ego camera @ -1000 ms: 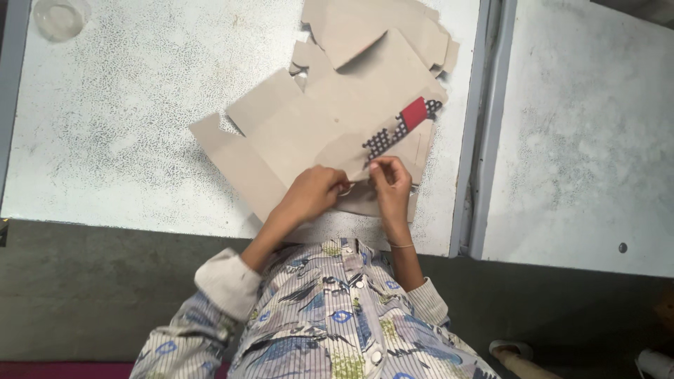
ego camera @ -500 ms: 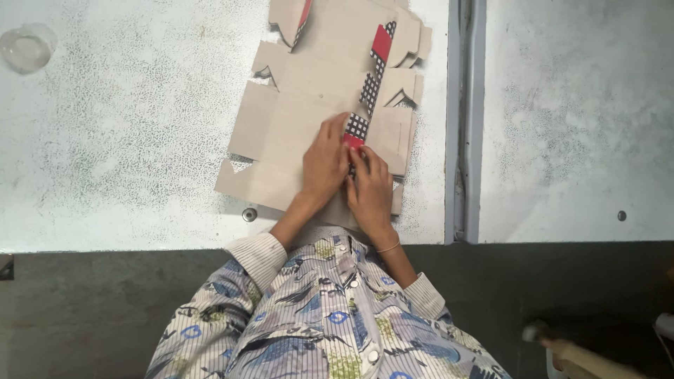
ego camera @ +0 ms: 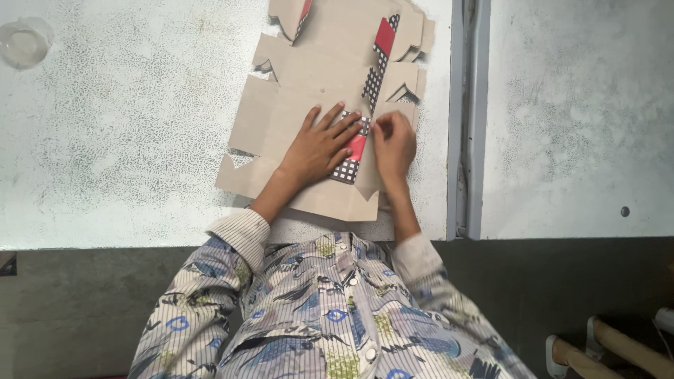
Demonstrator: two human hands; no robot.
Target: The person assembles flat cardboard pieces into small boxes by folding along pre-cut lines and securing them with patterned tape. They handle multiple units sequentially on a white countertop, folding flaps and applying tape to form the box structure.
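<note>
A flat brown cardboard box blank (ego camera: 302, 105) with cut flaps lies on a speckled white table (ego camera: 126, 126). A folded strip printed in red and black-and-white checks (ego camera: 375, 63) runs along its right side. My left hand (ego camera: 319, 144) lies flat with fingers spread, pressing the lower part of the strip onto the cardboard. My right hand (ego camera: 393, 144) sits just to the right, fingers bent, pinching the cardboard edge beside the strip.
A clear round glass (ego camera: 24, 42) stands at the table's far left corner. A metal gap (ego camera: 467, 119) separates this table from a second white table (ego camera: 576, 119) on the right. Wooden chair parts (ego camera: 611, 347) show at the lower right.
The cardboard has been turned so that the checked strip runs straight up and down. My left hand has opened flat on the strip, and both hands have moved further onto the blank.
</note>
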